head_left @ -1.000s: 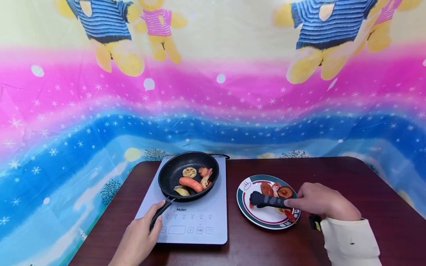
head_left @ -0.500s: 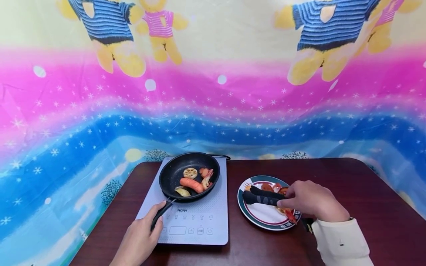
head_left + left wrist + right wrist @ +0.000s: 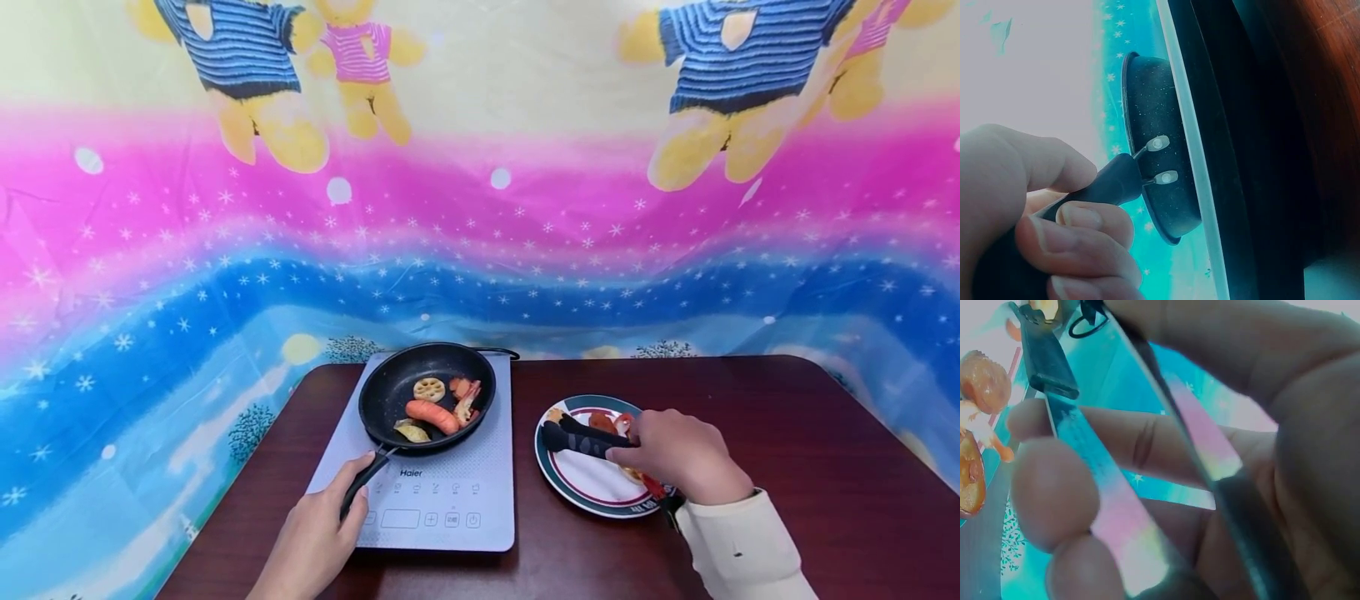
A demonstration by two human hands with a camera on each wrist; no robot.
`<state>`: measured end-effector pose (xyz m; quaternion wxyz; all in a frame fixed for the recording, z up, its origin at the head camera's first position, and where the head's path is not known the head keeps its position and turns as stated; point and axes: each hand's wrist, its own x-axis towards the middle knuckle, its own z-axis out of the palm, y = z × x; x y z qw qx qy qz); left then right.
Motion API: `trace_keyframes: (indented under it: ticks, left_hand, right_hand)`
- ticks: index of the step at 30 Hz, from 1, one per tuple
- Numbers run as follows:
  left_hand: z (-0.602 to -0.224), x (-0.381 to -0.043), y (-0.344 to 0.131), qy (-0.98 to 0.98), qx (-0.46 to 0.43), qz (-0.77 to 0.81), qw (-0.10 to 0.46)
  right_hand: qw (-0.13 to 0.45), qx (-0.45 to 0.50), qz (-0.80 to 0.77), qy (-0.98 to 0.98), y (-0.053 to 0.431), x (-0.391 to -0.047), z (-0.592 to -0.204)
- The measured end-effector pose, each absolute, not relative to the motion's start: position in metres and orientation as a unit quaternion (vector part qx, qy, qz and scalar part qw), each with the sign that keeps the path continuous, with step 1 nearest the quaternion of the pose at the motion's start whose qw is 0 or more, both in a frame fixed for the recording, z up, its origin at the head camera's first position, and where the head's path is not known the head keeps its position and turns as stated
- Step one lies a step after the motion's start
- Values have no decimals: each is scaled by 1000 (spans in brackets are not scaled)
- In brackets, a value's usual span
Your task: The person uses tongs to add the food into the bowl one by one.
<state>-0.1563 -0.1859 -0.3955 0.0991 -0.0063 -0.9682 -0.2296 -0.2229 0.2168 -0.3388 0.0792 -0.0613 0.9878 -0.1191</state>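
My left hand (image 3: 315, 525) grips the black handle of a frying pan (image 3: 386, 392) on a white induction cooker (image 3: 491, 467). In the pan lie a sausage (image 3: 432, 416), a lotus root slice (image 3: 429, 389), a yellowish piece (image 3: 412, 431) and a reddish shrimp-like piece (image 3: 465, 398). My right hand (image 3: 686, 454) holds metal tongs (image 3: 1104, 481) with black tips (image 3: 577, 437), low over a round plate (image 3: 592, 497) with a green rim. A small yellow-orange piece (image 3: 555, 414) shows right at the tongs' tips. In the right wrist view the fingers wrap both tong arms, which stand apart.
Beside the tongs, more reddish food pieces (image 3: 602, 422) lie on the plate, partly hidden by the right hand. A black cord (image 3: 498, 351) runs behind the pan. The dark wooden table (image 3: 795, 442) ends at a printed cloth backdrop (image 3: 480, 208).
The right hand has moved left with the tongs, and their tips have shifted from mid-plate to the plate's left side. The left hand stays on the pan handle.
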Motion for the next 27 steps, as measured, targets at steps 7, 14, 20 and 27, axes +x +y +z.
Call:
trace_keyframes:
  ticks: [7,14,20,27]
  left_hand:
    - [-397,-156,-186,-968,-7,-231,96]
    - [-396,-155,-187,-968,-9,-228,100]
    - [-397,-156,-187,-968,-9,-230,101]
    - [-397,-155,-187,-968,-9,-229,100]
  right_hand:
    - [81,-55,-103,990,218,-227,-339]
    - [98,-52,-124,986,229,-229,-340]
    - [96,-60,-123,986,230,-230,-341]
    - [103,-84,-119,984,234,-233,-340]
